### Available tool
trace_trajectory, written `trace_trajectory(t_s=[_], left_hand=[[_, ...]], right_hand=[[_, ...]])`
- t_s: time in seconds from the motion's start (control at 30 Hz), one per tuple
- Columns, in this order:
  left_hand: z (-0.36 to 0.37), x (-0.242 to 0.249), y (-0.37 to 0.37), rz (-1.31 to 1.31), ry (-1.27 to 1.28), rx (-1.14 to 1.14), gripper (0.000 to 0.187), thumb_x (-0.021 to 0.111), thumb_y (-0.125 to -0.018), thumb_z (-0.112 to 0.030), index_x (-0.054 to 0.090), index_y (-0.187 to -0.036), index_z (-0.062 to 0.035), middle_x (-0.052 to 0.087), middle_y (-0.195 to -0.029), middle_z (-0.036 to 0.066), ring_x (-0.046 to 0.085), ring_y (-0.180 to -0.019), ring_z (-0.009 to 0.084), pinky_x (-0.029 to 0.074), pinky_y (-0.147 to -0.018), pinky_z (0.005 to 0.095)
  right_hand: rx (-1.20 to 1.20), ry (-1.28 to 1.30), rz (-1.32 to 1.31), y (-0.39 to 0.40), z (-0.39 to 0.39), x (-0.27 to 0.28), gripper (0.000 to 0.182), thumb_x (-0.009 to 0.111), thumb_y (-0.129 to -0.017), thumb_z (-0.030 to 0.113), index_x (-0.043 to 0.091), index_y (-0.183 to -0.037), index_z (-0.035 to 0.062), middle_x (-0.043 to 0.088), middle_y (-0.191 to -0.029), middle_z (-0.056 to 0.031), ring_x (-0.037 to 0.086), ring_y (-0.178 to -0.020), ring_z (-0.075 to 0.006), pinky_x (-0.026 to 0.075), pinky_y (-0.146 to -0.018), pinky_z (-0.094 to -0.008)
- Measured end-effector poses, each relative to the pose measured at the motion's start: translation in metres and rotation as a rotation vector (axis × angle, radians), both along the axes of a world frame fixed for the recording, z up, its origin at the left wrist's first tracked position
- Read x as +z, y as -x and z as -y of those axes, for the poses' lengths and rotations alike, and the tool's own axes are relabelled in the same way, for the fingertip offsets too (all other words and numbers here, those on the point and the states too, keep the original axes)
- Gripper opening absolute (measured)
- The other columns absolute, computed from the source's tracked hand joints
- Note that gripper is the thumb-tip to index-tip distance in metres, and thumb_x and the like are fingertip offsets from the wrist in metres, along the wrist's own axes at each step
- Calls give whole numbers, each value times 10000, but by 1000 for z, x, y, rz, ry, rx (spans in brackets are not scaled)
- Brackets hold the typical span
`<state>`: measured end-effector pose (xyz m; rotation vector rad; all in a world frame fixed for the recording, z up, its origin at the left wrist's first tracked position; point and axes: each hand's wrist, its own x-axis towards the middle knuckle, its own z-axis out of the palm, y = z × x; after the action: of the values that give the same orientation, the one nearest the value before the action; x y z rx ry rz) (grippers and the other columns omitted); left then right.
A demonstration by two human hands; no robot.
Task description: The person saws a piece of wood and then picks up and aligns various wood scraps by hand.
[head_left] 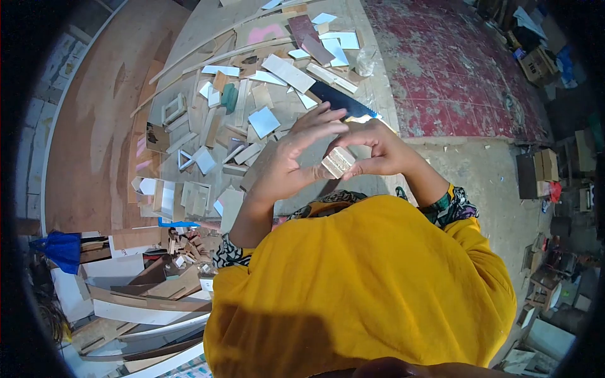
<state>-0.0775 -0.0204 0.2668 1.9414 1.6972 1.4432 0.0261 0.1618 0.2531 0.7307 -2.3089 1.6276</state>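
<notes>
In front of my chest, a small block of layered wood pieces (338,162) is held with its end face toward me. My right hand (380,150) is closed on it, thumb at the near side and forefinger curled over the far side. My left hand (296,146) has its fingers stretched out and apart, while its thumb touches the block's left side. Just beyond both hands lies a handsaw with a dark blade (340,101), partly hidden by my left fingers.
Wood offcuts and white-faced pieces (263,121) cover the worktable, with long thin strips (246,49) behind them. A green block (229,96) lies among them. Large brown boards (94,126) lean at left; scrap boards (145,293) fill the lower left. Cardboard boxes (545,165) stand at right.
</notes>
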Motion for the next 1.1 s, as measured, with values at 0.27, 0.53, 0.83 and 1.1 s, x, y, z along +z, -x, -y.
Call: trace_trajectory(t_s=[0.27, 0.53, 0.83, 1.1], left_hand=[[17, -23, -3, 656, 125, 59, 302, 654, -768, -233, 558, -949, -12, 553, -987, 53, 508, -978, 126, 387, -893, 297], [20, -30, -5, 781, 258, 35, 265, 662, -783, -224, 554, -899, -11, 558, -874, 15, 508, -858, 77, 411, -796, 250], [19, -29, -14, 770, 169, 57, 257, 668, -795, -209, 554, -919, -15, 562, -880, 18, 515, -866, 76, 418, -811, 254], [15, -29, -19, 345, 114, 305, 281, 666, -734, -183, 571, -919, 6, 601, -816, 82, 575, -780, 131, 449, -726, 268]], right_hand=[[-212, -340, -197, 0, -6, 1, 289, 708, -679, 218, 638, -935, 104, 655, -845, -23, 621, -814, -253, 340, -965, -449], [-292, -498, -270, 1, -5, -4, 363, 693, -649, 178, 601, -995, 121, 643, -930, -13, 609, -864, -235, 323, -984, -453], [-330, -558, -280, 0, -1, 0, 351, 713, -652, 173, 611, -984, 120, 646, -964, -12, 605, -927, -207, 319, -991, -461], [-478, -774, -411, -1, 8, 1, 281, 686, -678, 167, 628, -946, 104, 644, -929, -18, 603, -869, -190, 336, -976, -454]])
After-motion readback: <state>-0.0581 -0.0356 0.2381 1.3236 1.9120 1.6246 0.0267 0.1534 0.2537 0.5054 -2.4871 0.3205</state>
